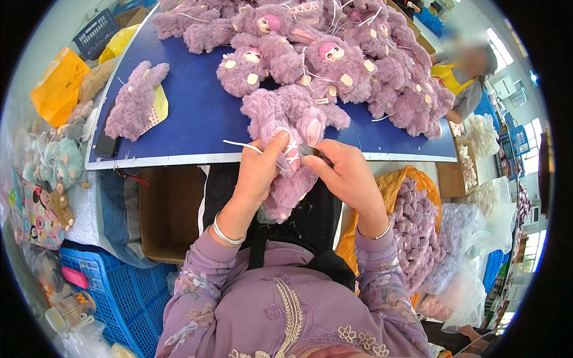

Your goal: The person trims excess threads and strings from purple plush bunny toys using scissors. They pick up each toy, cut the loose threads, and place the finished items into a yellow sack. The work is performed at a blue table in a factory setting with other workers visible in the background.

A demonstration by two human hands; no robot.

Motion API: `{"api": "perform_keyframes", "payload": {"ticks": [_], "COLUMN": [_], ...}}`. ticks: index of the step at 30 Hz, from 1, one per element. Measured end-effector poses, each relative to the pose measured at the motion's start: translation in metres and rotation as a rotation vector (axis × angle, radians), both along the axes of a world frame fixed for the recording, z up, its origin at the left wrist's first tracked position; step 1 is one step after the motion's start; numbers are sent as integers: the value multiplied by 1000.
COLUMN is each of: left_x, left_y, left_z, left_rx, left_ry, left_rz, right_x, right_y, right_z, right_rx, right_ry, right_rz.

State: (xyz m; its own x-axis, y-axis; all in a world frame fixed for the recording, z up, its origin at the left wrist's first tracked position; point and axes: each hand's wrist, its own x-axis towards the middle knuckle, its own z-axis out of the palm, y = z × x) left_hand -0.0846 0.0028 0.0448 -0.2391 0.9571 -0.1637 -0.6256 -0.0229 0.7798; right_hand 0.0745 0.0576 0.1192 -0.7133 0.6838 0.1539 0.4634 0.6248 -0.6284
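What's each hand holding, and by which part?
The left hand grips a purple plush beside its white-laced pink patch; the right hand, a metal tool by its dark end.

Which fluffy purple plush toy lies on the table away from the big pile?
The fluffy purple plush toy at left on the blue tabletop, partly over a yellow sheet; the others there crowd together in one pile.
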Motion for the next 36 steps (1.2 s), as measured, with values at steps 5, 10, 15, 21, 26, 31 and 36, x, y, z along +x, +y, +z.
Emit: {"api": "perform_keyframes", "payload": {"ticks": [5,10,15,21,26,31,36], "left_x": [5,2,3,3,2,-2,-4], "left_y": [-2,-3,-4,-4,-5,-4,-1], "left_z": [5,5,9,4,5,13,3], "left_rx": [-3,25,62,50,2,-50,-32], "left_ry": [36,53,8,5,12,-85,-109], "left_rz": [45,22,17,11,11,17,-27], "right_x": [-1,-2,-2,-6,-4,11,26], "right_y": [2,2,3,4,2,14,16], "right_z": [-8,-8,-8,-8,-11,-27,-43], "right_rx": [31,17,14,29,-45,-332,-573], "right_ry": [-31,-7,-18,-11,21,497,626], "right_rz": [-17,-26,-16,-4,-43,-215,-272]}}
